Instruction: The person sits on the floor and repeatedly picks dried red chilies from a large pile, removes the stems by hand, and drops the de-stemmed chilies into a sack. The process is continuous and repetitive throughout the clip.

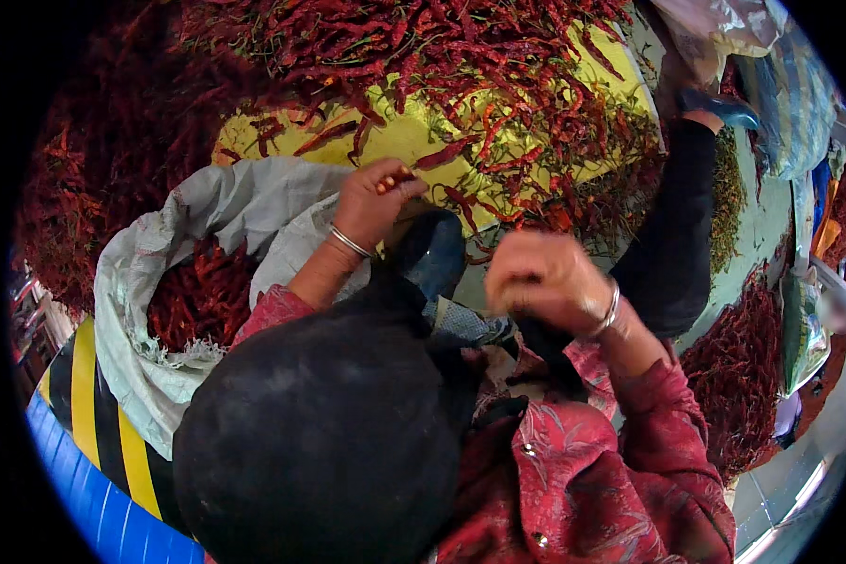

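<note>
My left hand (pixel 375 204), with a silver bangle at the wrist, hovers by the near edge of the yellow sheet (pixel 388 144). Its fingers are curled, and whether anything is pinched in them is hidden. Just beyond the fingertips is a dried red chili (pixel 448 151). My right hand (pixel 546 282), also with a bangle, is raised in front of my body. It is blurred, with the fingers bent inward, so its contents cannot be made out. Below the sheet's middle, between the hands, a dark shoe (pixel 433 250) shows.
A large heap of dried red chilies (pixel 395 42) covers the sheet's far side, with loose stems (pixel 599 134) at right. An open white woven sack (pixel 123 282) holding chilies (pixel 201 296) stands left of my knee (pixel 317 423). Another chili pile (pixel 733 374) lies at right.
</note>
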